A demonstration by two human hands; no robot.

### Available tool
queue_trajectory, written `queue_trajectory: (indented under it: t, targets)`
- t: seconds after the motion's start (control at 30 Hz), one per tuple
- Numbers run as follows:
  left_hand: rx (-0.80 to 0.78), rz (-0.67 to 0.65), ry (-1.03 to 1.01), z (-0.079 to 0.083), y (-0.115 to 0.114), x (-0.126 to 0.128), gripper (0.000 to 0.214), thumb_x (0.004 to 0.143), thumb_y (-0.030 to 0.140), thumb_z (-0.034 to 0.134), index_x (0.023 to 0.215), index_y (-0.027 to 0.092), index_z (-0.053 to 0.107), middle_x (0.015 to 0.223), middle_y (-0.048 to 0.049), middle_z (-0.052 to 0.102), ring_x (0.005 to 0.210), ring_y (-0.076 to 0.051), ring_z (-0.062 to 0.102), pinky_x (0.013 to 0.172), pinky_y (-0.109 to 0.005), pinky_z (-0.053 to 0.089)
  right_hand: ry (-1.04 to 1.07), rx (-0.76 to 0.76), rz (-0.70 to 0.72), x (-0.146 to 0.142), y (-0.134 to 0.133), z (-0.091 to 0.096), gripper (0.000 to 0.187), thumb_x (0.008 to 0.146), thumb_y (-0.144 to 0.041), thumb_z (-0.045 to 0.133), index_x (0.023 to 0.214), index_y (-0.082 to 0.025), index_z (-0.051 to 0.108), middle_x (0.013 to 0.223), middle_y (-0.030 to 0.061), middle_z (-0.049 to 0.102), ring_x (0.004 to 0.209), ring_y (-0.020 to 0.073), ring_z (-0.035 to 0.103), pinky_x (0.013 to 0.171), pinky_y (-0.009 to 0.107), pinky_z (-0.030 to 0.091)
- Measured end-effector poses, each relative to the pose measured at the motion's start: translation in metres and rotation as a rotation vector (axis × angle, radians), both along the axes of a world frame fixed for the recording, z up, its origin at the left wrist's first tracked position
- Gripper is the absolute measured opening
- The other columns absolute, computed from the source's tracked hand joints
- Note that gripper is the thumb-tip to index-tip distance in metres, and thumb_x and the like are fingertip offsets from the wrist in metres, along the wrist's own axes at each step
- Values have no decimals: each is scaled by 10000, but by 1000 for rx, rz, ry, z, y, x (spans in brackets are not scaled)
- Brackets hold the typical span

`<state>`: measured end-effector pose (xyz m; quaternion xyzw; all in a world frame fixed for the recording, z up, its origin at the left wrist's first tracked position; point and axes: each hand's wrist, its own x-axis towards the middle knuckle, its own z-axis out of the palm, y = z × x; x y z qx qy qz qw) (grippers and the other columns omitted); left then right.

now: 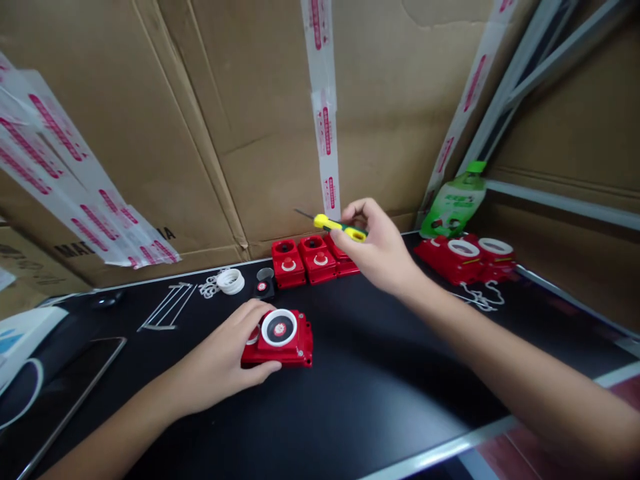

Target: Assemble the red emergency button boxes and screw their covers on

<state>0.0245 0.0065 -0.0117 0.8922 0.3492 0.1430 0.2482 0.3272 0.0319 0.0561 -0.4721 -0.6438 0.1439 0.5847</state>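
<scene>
While gripping the red unit (293, 352) by its left end with the left hand (225, 360), holds a screwdriver (327, 223) up in the right hand (377, 250). On the left: about half open, spanning the unit with the thumb along the near side and the fingers over the far side. On the right: closed around the yellow-green handle, with the blade standing free in the air, pointing left and slightly up. As for the unit: lies flat on the bench (380, 373), face up, just left of mid-view, with a white ring (264, 331) around its dark disc.

Edges and room: opens widest to the right of the unit, across black surface as far as the silver edge (440, 451). Toward the back: tighter, bounded by a red row (305, 267) against the box (270, 147), partly hidden behind the right hand. Beyond the left hand: white rings (230, 281) near the back edge. Far right: a red pair (460, 267) in front of a bottle (456, 203).
</scene>
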Motion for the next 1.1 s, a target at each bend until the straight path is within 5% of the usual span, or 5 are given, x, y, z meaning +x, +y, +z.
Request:
queue_trajectory:
  t: [0.27, 0.5, 0.73, 0.9, 1.1]
  targets:
    - [112, -20, -158, -18, 15, -10, 708, 857, 446, 861, 1442, 339, 476, 1416, -81, 595, 1292, -304, 624, 1118, -427, 525, -145, 517, -21, -18, 29, 83, 95, 1012, -198, 593, 991, -260, 523, 943, 1, 608, 797, 162, 605, 847, 331, 493]
    - [109, -17, -238, -24, 21, -8, 714, 808, 403, 894, 1406, 331, 509, 1339, -86, 623, 1208, -297, 654, 1046, -427, 558, -346, 454, -19, -25, 33, 63, 179, 998, -282, 635, 918, -291, 476, 792, -34, 598, 658, 171, 584, 715, 337, 502]
    - [81, -3, -244, -19, 26, -10, 680, 769, 381, 912, 1338, 294, 550, 1238, -78, 634, 1096, -272, 670, 986, -408, 557, -492, 395, 277, -33, 30, 49, 83, 994, -274, 624, 996, -281, 541, 847, -31, 631, 707, 158, 596, 689, 320, 486]
    - [-133, -48, -321, -20, 35, -18, 668, 744, 375, 934, 1313, 275, 599, 1249, -76, 643, 1117, -273, 678, 996, -386, 549, -704, 338, 399, -38, 28, 49, 159, 951, -115, 550, 967, -251, 631, 784, -37, 681, 663, 137, 594, 663, 300, 445]
    - [-240, -48, -365, -22, 39, -22, 693, 725, 348, 950, 1315, 267, 596, 1277, -74, 652, 1163, -284, 677, 1022, -388, 538, -742, 340, 304, -52, 22, 48, 192, 941, -83, 513, 883, -229, 623, 780, -25, 653, 666, 141, 562, 671, 298, 398]
